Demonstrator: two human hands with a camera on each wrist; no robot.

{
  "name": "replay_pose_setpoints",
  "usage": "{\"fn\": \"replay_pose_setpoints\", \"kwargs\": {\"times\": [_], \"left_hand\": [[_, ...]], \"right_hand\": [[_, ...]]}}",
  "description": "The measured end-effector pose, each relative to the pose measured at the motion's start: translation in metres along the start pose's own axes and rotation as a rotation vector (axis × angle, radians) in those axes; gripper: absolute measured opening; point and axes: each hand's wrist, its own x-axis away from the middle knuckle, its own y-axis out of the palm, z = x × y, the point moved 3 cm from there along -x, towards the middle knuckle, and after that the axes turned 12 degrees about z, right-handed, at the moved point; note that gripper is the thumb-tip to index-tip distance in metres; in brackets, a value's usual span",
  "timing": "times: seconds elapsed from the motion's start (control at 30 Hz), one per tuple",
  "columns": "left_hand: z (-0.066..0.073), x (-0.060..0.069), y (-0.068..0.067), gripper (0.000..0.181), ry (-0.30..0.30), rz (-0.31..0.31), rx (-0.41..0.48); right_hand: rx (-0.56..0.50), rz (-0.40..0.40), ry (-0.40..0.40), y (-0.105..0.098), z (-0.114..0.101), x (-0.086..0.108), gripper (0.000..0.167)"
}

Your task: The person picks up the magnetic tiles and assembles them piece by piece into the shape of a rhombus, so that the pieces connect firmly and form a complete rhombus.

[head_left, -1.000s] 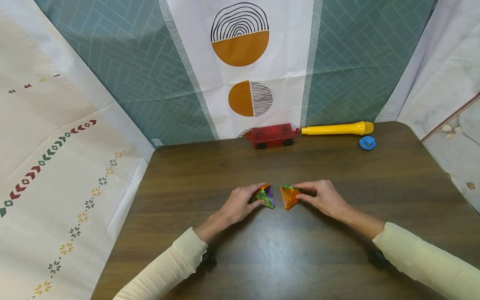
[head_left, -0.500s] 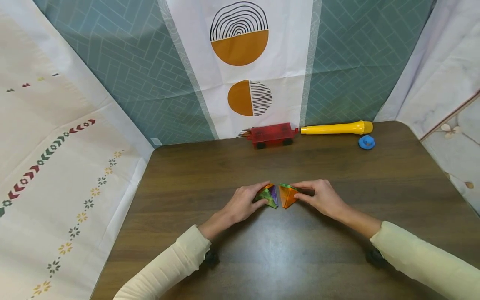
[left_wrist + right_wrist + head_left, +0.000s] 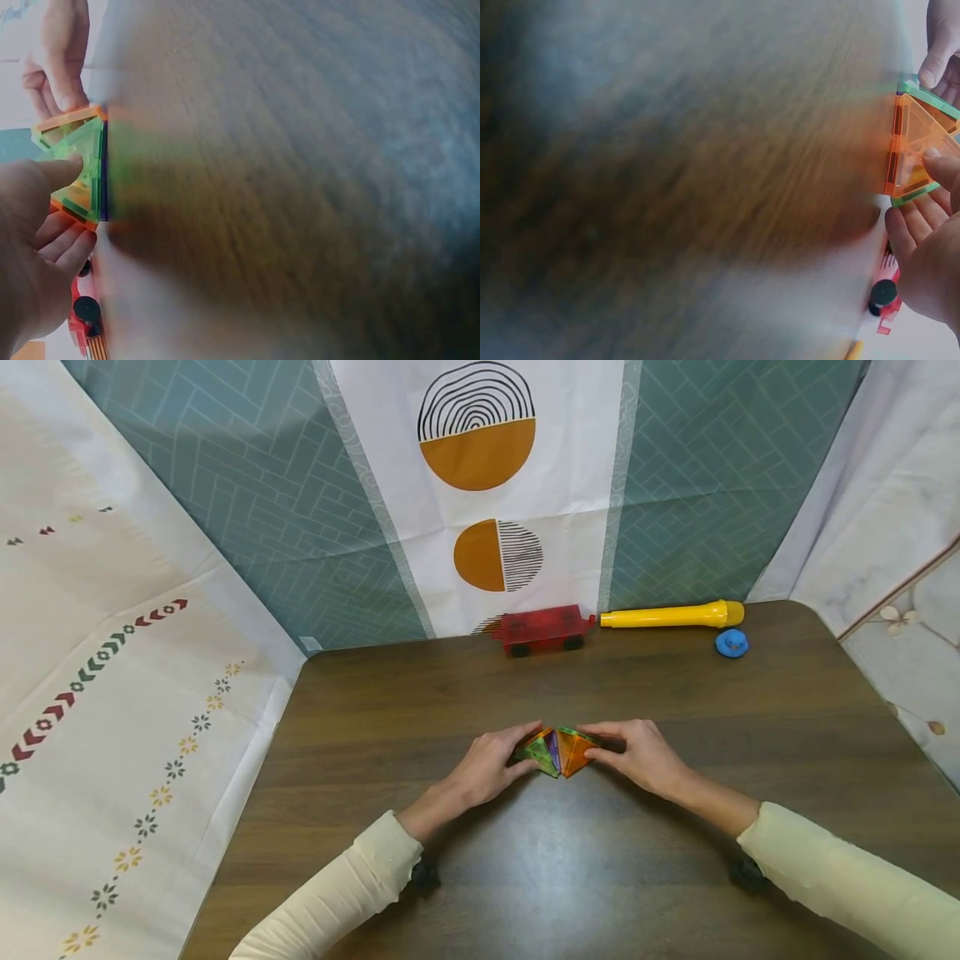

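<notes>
Two small pyramids made of translucent triangular magnetic tiles stand side by side on the wooden table (image 3: 405,693). My left hand (image 3: 483,768) pinches the left pyramid (image 3: 542,755), whose tiles are green, orange and purple, with thumb in front and fingers behind. The right pyramid (image 3: 573,753), orange with green edging at the back, is pinched by my right hand (image 3: 651,758) in the same manner. Their facing sides touch or nearly touch in the head view. In the left wrist view the green tile (image 3: 88,146) lies under the left thumb; an orange tile (image 3: 911,135) fills the right wrist view.
Along the back edge of the table sit a red toy wagon (image 3: 543,628) with black wheels and a yellow toy microphone (image 3: 671,616). A blue rubber duck (image 3: 731,643) is just in front of the microphone. Patterned cloths (image 3: 300,510) hang behind and at both sides.
Both hands have brought the pyramids together: the left one moved right and the right one slightly left, narrowing the gap between them until it is nearly gone.
</notes>
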Motion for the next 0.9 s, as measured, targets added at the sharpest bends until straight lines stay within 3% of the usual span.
{"fn": "replay_pose_setpoints", "kwargs": {"times": [0.9], "left_hand": [[0.0039, -0.0021, 0.0055, 0.06, 0.012, -0.009, -0.052]], "right_hand": [[0.005, -0.02, -0.018, 0.0034, -0.0082, -0.006, 0.043]]}}
